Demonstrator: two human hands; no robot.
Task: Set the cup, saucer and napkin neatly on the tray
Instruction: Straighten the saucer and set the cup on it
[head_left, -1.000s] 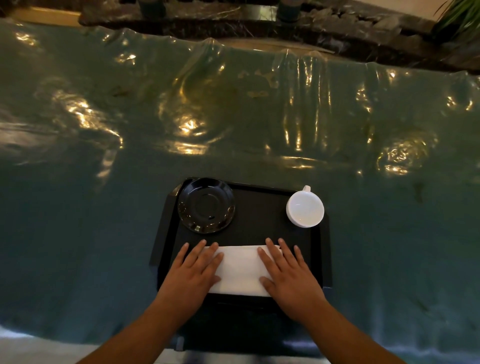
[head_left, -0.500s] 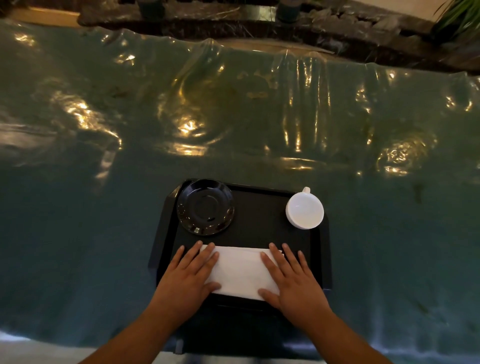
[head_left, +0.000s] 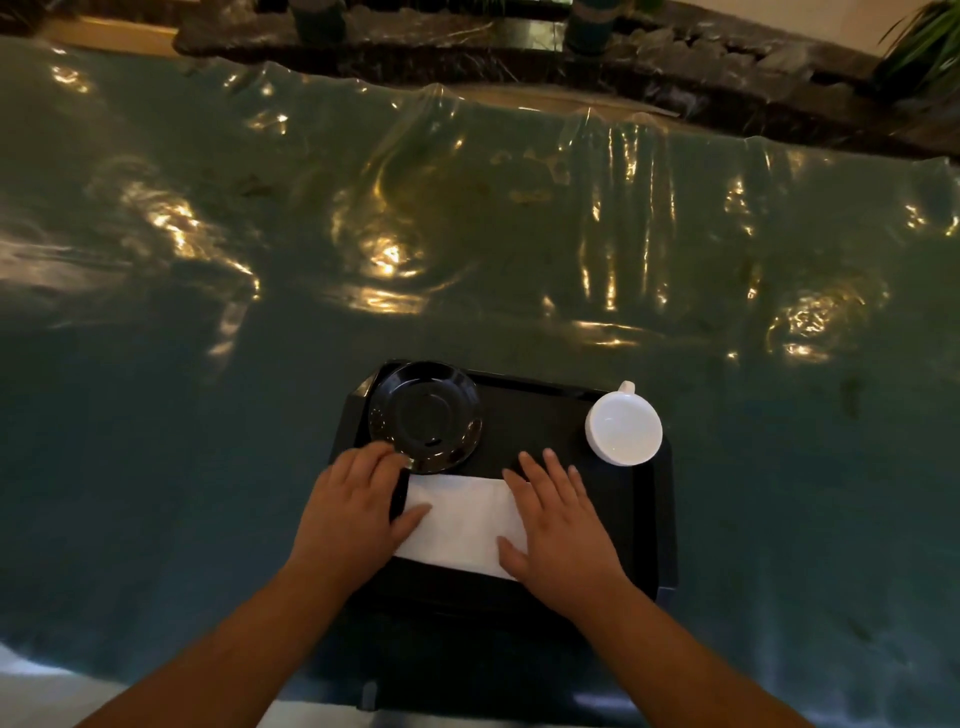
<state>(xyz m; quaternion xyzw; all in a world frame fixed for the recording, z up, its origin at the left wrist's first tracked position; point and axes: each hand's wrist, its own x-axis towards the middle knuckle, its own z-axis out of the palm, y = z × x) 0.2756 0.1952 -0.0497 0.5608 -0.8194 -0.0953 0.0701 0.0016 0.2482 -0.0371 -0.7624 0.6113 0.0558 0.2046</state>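
Note:
A black tray (head_left: 535, 415) lies on the table in front of me. A glossy black saucer (head_left: 425, 415) sits in its far left corner, and a white cup (head_left: 623, 427) stands in its far right corner with the handle pointing away. A folded white napkin (head_left: 462, 525) lies flat along the tray's near side. My left hand (head_left: 353, 512) rests on the napkin's left end, its fingertips reaching up to the saucer's near rim. My right hand (head_left: 558, 525) lies flat with spread fingers on the napkin's right end.
The table (head_left: 208, 415) is covered with a teal cloth under wrinkled, shiny clear plastic. A dark stone ledge (head_left: 519, 57) runs along the far edge, with a plant (head_left: 930, 47) at the far right. The table's near edge is just below my forearms.
My left hand has slid forward and left, its fingertips now at the saucer's rim. My right hand has shifted slightly forward on the napkin. Cup and saucer have stayed put.

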